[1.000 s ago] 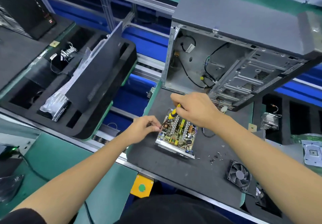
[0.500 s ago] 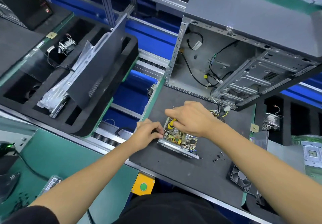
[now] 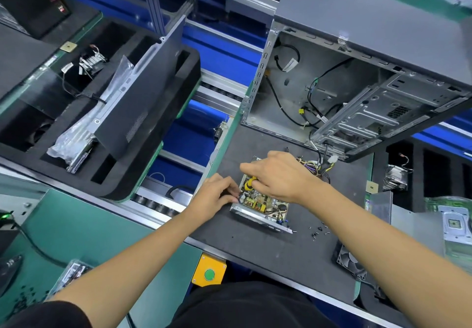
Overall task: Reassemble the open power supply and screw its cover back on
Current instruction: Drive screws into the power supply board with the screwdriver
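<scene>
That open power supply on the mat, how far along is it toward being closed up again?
Early on. The power supply sits on the mat with its circuit board bare, so no cover is on. In hand: the right hand grips a yellow-handled screwdriver over the board while the left hand pinches at its left edge. Left: fitting the cover and driving the loose screws lying beside it.

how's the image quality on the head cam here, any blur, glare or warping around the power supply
Head view: the power supply sits near centre and its board parts read fairly clearly; the right hand covers its far half. Light is even and overhead, with soft shadows and only mild sheen on the open computer case. Wide-angle warping bends the conveyor rails and forearms toward the edges, where the corners smear, as at the loose screws.
</scene>
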Available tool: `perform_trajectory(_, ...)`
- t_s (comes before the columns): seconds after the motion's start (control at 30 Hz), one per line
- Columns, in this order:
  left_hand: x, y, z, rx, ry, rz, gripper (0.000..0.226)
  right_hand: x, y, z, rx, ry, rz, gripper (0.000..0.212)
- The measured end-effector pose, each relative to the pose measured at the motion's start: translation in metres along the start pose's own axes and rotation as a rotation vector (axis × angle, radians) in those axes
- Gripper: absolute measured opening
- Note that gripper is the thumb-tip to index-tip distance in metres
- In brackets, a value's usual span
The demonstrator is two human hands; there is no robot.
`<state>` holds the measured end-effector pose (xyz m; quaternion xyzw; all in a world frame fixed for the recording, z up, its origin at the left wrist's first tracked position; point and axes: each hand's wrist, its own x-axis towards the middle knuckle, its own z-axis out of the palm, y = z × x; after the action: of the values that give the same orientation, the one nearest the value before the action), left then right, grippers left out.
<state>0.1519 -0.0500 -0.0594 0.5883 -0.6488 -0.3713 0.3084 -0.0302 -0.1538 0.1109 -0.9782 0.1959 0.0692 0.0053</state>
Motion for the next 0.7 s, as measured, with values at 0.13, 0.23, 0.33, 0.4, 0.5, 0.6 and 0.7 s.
perform_trajectory(0.13,-0.001,-0.005,0.002,0.04,0.035,-0.009,0.025,0.002,-0.001,0.003,0.006,-0.03,0.0,0.01)
perform_trajectory(0.23,-0.002,-0.006,0.004,0.059,0.046,-0.01,0.027,0.004,-0.002,0.008,-0.002,-0.044,-0.004,0.008)
perform_trajectory(0.33,-0.005,-0.005,0.009,0.048,0.071,-0.017,0.036,0.005,-0.004,0.011,-0.068,-0.014,-0.029,0.012)
perform_trajectory(0.4,-0.007,-0.004,0.013,0.051,0.091,-0.036,0.04,0.005,-0.006,0.011,-0.07,-0.005,-0.039,0.015)
perform_trajectory(0.5,-0.009,-0.005,0.017,0.094,0.132,-0.04,0.036,0.005,-0.009,0.014,-0.034,-0.012,-0.063,0.012)
perform_trajectory(0.6,-0.009,-0.009,0.021,0.136,0.166,-0.05,0.032,0.005,-0.011,0.013,-0.05,0.028,-0.082,0.007)
perform_trajectory(0.7,-0.007,-0.012,0.025,0.147,0.17,-0.074,0.031,0.007,-0.012,0.014,-0.026,0.02,-0.119,0.005)
